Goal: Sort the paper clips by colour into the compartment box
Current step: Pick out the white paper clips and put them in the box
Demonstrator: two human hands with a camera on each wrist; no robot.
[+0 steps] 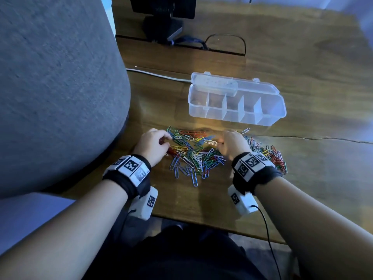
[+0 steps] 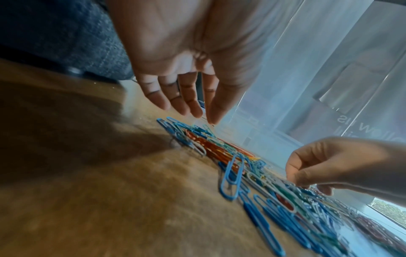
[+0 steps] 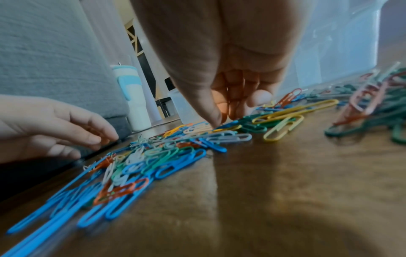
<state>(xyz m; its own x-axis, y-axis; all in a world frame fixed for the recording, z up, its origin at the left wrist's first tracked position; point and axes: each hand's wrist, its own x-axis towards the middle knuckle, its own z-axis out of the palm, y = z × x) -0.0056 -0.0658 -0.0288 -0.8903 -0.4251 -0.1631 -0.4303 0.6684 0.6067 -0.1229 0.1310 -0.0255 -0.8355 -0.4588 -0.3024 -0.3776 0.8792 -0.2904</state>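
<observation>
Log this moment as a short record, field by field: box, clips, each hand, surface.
box: clear compartment box, lid open, compartments look empty, beyond the pile
clips: mixed-colour paper clips loose in a heap on the table, none sorted yet
left hand: left hand at the pile's left edge, fingers extended downward, holding nothing
right hand: right hand fingertips down in the pile; grip on a clip cannot be confirmed
surface: wooden table
</observation>
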